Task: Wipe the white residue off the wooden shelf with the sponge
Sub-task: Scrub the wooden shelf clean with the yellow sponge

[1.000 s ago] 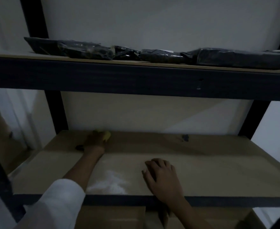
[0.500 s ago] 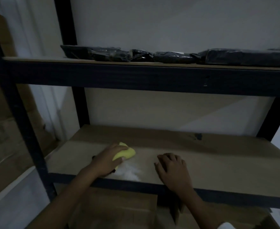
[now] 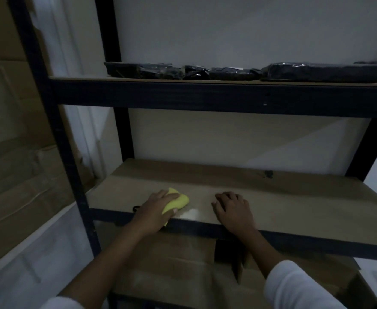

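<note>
My left hand (image 3: 155, 210) presses a yellow sponge (image 3: 178, 201) onto the front edge of the wooden shelf (image 3: 294, 197). Part of the sponge is hidden under my fingers. A small patch of white residue (image 3: 191, 213) lies just right of the sponge, near the shelf's front lip. My right hand (image 3: 234, 211) rests flat on the board a little to the right of the residue, fingers slightly curled, holding nothing.
Black metal uprights (image 3: 56, 139) and a dark crossbeam (image 3: 205, 98) frame the shelf. Black plastic-wrapped packages (image 3: 227, 71) lie on the upper shelf. Cardboard boxes (image 3: 183, 270) sit below, and more cardboard (image 3: 9, 152) leans at the left. A small dark mark (image 3: 268, 173) is at the back.
My left hand drew the sponge from the back of the shelf to the front edge, through the white patch, which is now smaller. The view shifted left and down.
</note>
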